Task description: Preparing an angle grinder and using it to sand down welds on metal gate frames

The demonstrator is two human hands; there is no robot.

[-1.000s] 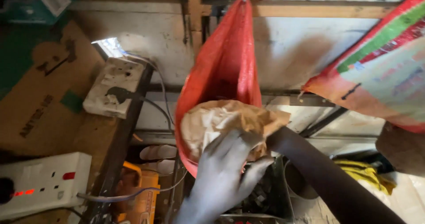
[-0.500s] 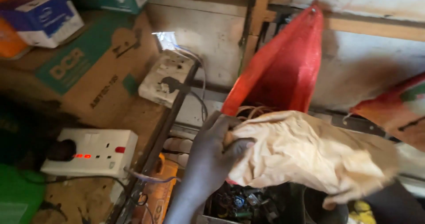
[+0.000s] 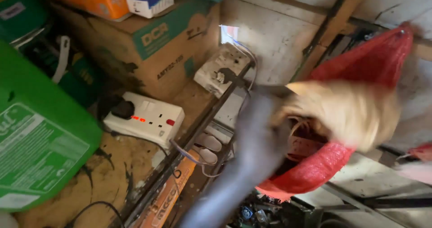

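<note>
My left hand (image 3: 271,113) is a grey blur reaching up from the bottom centre. It is closed on a crumpled tan paper bundle (image 3: 351,115), which is also smeared by motion. The bundle sits at the mouth of a red mesh sack (image 3: 315,171) that hangs from the wooden frame at the upper right. Inside the sack's opening I can make out some reddish coiled items. My right hand is not visible.
On the worn wooden shelf (image 3: 112,169) to the left lie a white socket strip (image 3: 148,120) with a black plug and red lights, a second white socket (image 3: 220,70), a cardboard box (image 3: 153,48) and a green container (image 3: 40,133). An orange box (image 3: 166,196) sits below.
The view has swung left and down, so the sack now sits at the right. The tan bundle has come further out of the sack with my left hand on it.
</note>
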